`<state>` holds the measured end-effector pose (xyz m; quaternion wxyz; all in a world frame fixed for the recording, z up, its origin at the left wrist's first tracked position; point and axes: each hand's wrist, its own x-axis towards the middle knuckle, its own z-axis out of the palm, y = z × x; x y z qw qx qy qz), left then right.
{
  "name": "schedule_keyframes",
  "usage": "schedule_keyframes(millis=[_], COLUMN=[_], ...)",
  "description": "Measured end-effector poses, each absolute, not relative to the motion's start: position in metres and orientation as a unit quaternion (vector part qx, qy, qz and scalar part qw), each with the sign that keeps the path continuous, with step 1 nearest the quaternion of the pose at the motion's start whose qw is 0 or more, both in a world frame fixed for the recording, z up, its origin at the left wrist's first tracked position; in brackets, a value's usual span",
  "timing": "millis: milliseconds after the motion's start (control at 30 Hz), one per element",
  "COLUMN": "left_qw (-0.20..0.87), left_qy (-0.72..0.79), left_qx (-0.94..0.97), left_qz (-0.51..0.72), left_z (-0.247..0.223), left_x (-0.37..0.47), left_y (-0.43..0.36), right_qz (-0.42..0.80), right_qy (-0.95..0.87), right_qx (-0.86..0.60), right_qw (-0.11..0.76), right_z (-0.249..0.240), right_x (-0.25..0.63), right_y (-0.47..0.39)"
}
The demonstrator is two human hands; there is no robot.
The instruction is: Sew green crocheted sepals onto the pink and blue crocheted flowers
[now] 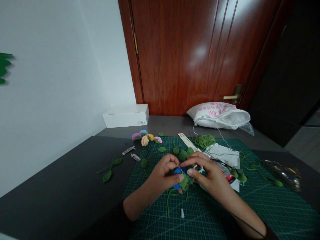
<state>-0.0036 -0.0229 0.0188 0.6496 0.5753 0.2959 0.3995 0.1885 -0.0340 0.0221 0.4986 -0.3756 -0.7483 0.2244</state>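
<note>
A blue crocheted flower with a green base (pixel 184 181) is held in my left hand (pixel 163 173), thumb across its front and one fingertip showing beneath. My right hand (pixel 207 170) has its thumb and bent fingers closed on the flower's upper right side. Between the two index fingertips a thin metal needle or hook (pixel 180 168) slants down into the piece; which fingers grip it I cannot tell. Loose green yarn tails (pixel 168 203) hang below onto the green cutting mat (pixel 150 216). A small white cap (pixel 182 213) lies on the mat nearer to me.
Several crocheted flowers (pixel 145 140), two glue tubes (pixel 135 157) and green leaves (pixel 107 176) lie left. A green yarn bundle (pixel 205 141), a ruler (pixel 186 140) and papers (pixel 222 153) are beyond my hands. At the back are a white box (pixel 126 116) and a white bag (pixel 217 115).
</note>
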Motion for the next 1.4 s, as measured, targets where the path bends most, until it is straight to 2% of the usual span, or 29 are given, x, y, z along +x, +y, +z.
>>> schedule_keyframes(millis=[133,267,467,567,667,867,1167,1267,1400], left_qw=[0.650,0.668,0.693,0.703,0.716,0.741,0.747,0.751,0.744], left_qy=[0.287,0.273,0.256,0.241,0.226,0.220,0.225,0.227,0.256], left_qx=[0.600,0.594,0.597,0.602,0.594,0.569,0.550,0.553,0.563], left_qz=[0.368,0.355,0.314,0.291,0.289,0.279,0.298,0.279,0.255], left_z=[0.010,0.005,0.001,-0.002,-0.001,0.010,-0.001,0.001,0.007], left_x=[0.001,0.005,0.004,0.005,0.006,0.005,0.002,0.001,0.000], left_y=[-0.023,-0.024,-0.024,-0.024,-0.025,-0.025,-0.014,-0.017,-0.023], right_qz=[0.327,0.435,0.416,0.457,0.499,0.432,0.512,0.569,0.608], right_qy=[-0.727,-0.609,-0.569,-0.522,-0.523,-0.600,-0.665,-0.589,-0.443], right_qx=[-0.368,-0.381,-0.394,-0.373,-0.348,-0.368,-0.308,-0.308,-0.278], right_qw=[0.479,0.542,0.590,0.616,0.596,0.564,0.448,0.485,0.597], right_z=[0.017,0.002,0.003,0.010,0.011,0.005,0.008,0.006,0.009], right_x=[0.180,0.173,0.167,0.165,0.165,0.170,0.185,0.180,0.173], right_y=[-0.035,-0.031,-0.033,-0.035,-0.035,-0.034,-0.030,-0.032,-0.033])
